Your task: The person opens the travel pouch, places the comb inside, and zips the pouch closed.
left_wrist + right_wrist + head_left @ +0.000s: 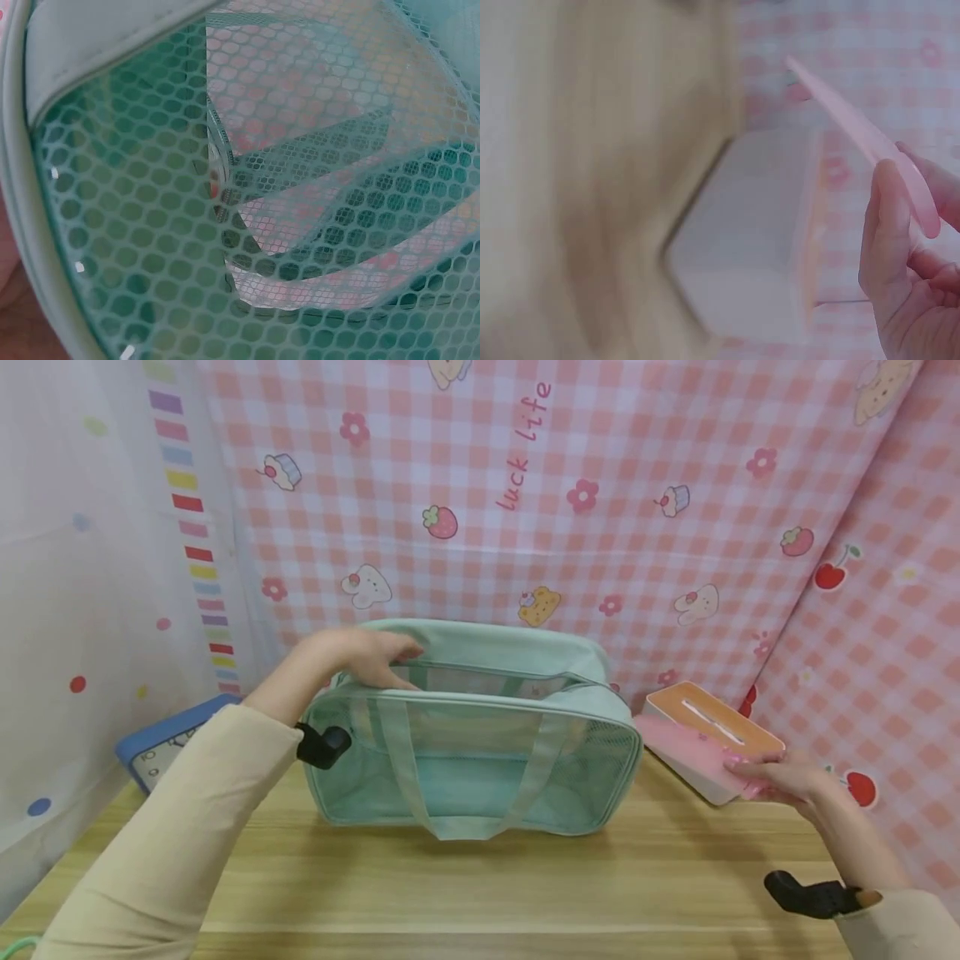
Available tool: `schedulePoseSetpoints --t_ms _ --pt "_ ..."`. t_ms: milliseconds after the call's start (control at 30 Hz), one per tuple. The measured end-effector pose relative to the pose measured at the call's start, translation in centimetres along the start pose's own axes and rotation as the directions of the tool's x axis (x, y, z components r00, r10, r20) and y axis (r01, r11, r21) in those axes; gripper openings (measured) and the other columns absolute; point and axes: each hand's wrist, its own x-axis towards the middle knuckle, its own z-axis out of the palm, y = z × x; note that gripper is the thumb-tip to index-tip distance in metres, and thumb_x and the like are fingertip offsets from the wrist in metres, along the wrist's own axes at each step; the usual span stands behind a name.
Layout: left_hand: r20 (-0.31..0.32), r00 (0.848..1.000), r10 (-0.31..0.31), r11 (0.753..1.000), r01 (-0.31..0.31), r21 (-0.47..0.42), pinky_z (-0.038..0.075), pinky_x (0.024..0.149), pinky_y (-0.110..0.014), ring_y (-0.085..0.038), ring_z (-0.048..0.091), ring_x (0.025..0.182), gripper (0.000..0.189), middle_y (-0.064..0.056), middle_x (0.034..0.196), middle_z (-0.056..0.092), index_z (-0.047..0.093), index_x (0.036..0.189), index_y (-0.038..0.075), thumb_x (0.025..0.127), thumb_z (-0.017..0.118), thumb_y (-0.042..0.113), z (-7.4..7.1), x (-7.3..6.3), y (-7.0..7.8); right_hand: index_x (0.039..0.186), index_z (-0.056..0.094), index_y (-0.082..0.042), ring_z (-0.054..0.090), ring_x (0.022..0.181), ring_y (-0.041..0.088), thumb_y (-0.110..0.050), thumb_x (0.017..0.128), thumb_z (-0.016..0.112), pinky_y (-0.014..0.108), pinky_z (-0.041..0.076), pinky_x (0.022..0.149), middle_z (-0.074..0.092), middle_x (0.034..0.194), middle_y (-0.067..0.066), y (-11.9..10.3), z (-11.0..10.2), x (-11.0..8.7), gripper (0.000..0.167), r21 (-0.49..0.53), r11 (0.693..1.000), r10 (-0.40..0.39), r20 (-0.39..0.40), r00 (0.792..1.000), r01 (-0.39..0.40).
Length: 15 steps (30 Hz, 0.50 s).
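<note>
A mint-green bag (480, 789) with see-through mesh panels and strap handles stands upright on the table, its zipped top undone. My left hand (367, 656) lies over the bag's top left corner, thumb by the front rim and fingers reaching over the opening. Mesh of the bag (300, 187) fills the left wrist view; little of the hand shows there. To the right, my right hand (783, 777) pinches a thin, flat pink thing (847, 116) between thumb and fingers. Its exact kind is unclear. In the head view this pink thing (693, 747) passes in front of a tissue box (757, 735).
Just right of the bag stands the tissue box, white with an orange top and a tissue slot. A blue-framed clock (168, 735) leans at the left, partly behind the left sleeve. Checked pink cloth (480, 468) hangs behind the wooden table (480, 893).
</note>
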Motion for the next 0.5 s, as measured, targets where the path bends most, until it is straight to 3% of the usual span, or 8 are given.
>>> schedulePoseSetpoints --t_ms 167,367,500 --pt "0.004 1.000 0.002 1.000 -0.002 -0.007 0.026 0.112 -0.048 -0.038 0.026 0.135 0.068 -0.024 0.147 0.024 0.018 0.142 -0.004 0.094 0.050 0.031 0.2 0.1 0.0 0.070 0.064 -0.024 0.057 0.062 0.001 -0.022 0.090 0.058 0.018 0.053 0.063 0.061 0.066 -0.012 -2.3 -0.9 -0.7 0.021 0.106 0.993 -0.048 0.021 0.999 0.045" --pt "-0.001 1.000 -0.002 1.000 0.001 -0.021 0.025 0.112 -0.048 -0.038 0.025 0.135 0.067 -0.024 0.147 0.024 0.018 0.142 -0.005 0.094 0.050 0.029 0.2 0.1 -0.2 0.068 0.067 -0.025 0.057 0.060 0.004 -0.019 0.090 0.058 0.019 0.052 0.062 0.060 0.064 -0.012 -5.4 -1.2 -1.5 0.024 0.167 0.981 -0.090 -0.028 0.996 0.094" --pt "-0.010 1.000 -0.001 1.000 0.000 -0.023 0.025 0.112 -0.048 -0.038 0.026 0.135 0.066 -0.024 0.147 0.025 0.019 0.142 -0.004 0.094 0.050 0.029 0.2 0.2 -0.3 0.069 0.070 -0.019 0.059 0.059 0.007 -0.015 0.089 0.058 0.021 0.054 0.059 0.063 0.067 -0.007 -7.6 -1.2 -2.0 0.023 0.283 0.950 -0.127 -0.041 0.991 0.134"
